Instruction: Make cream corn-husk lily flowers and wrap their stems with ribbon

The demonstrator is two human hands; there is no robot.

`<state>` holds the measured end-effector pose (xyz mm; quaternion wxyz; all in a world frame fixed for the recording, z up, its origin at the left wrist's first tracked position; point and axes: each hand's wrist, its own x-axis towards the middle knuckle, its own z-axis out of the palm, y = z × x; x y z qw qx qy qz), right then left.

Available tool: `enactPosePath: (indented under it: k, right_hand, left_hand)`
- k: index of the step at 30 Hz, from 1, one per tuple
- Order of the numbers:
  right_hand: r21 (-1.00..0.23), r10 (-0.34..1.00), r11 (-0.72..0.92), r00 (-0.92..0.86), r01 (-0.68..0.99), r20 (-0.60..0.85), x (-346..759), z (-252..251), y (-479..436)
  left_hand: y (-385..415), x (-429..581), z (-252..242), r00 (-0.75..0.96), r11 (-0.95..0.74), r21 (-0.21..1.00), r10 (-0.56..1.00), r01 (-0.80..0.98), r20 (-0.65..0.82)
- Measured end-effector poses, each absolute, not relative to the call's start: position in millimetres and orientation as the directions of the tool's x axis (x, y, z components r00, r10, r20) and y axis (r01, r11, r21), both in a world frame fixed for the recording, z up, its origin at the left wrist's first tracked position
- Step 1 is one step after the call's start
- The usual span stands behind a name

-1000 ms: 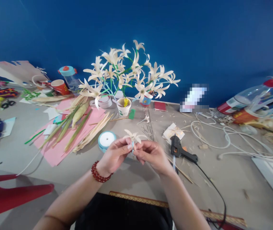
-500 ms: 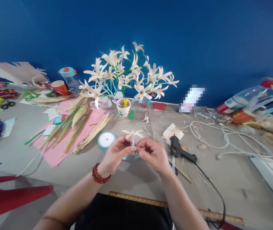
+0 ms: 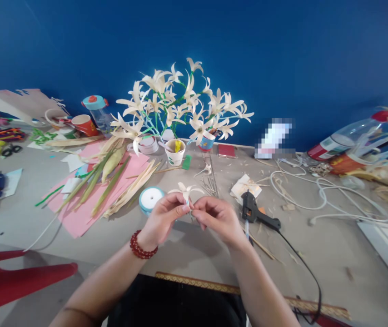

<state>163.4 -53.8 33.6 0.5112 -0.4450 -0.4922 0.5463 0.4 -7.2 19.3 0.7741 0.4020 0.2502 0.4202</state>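
Between my hands stands a cream corn-husk flower [image 3: 186, 189] with narrow petals, its short stem wrapped in pale blue. My left hand [image 3: 166, 215], with a red bead bracelet at the wrist, is closed on the stem just below the petals. My right hand [image 3: 216, 217] is pinched close beside the stem's lower part; what lies between its fingertips is too small to make out. A white spool with a light blue rim [image 3: 151, 198] lies just beyond my left hand. Right of my right hand rests a black glue gun [image 3: 256, 213] with its cord.
Many finished husk flowers [image 3: 160, 102] rise from paper cups [image 3: 175, 156] at the back. Pink paper [image 3: 73, 220] with husks lies left. A white cable [image 3: 323, 193], a plastic bottle [image 3: 337, 141] and a power strip [image 3: 385, 250] are at right. A red stool [image 3: 23, 279] stands lower left.
The flower has tipped and shifted slightly left, and its petals have turned. My right fingers have moved a little left and lower along the stem.
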Motion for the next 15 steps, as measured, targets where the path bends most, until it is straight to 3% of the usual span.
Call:
enactPosePath:
  k: [7, 15]
  right_hand:
    - [-0.906, 0.987, -0.136, -0.130, -0.402, -0.090, 156.5, 27.5, -50.9]
    - [-0.897, 0.981, -0.182, -0.135, -0.402, -0.138, 151.3, 26.8, -49.8]
  left_hand:
    - [-7.5, 0.5, 26.3, 0.620, 0.410, 0.782, 0.783, -0.470, -0.038]
    - [-7.7, 1.3, 25.7, 0.643, 0.419, 0.763, 0.765, -0.492, -0.005]
